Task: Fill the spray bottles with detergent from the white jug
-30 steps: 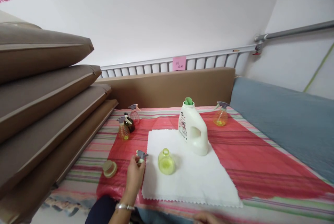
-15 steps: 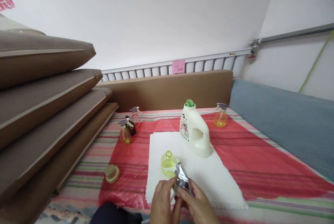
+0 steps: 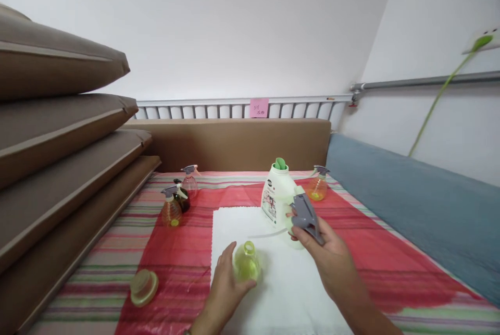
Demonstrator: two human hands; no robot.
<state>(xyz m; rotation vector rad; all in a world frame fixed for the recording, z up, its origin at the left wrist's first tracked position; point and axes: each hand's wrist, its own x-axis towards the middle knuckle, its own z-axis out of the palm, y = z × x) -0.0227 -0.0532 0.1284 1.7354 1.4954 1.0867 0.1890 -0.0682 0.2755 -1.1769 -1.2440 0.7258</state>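
My left hand (image 3: 225, 285) is wrapped around a small round yellow-green bottle (image 3: 246, 263) with an uncapped neck, which stands on a white cloth (image 3: 273, 277). Above the cloth my right hand (image 3: 326, 251) holds up a grey spray trigger head (image 3: 305, 212), its thin clear tube (image 3: 265, 234) trailing left towards the bottle. Just behind the right hand stands a white detergent jug (image 3: 276, 194) with a green cap.
The cloth lies on a red sheet over a striped cover (image 3: 97, 272). Small spray bottles (image 3: 172, 209) stand at the back left, one more (image 3: 317, 185) at the back right. A tan lid (image 3: 144, 287) lies at the left. Stacked brown cushions (image 3: 58, 158) rise on the left, a blue mattress (image 3: 410, 205) on the right.
The trigger head went from my left hand at the cloth's left edge, through both hands, to my right hand, now raised. My left hand has closed on the yellow-green bottle.
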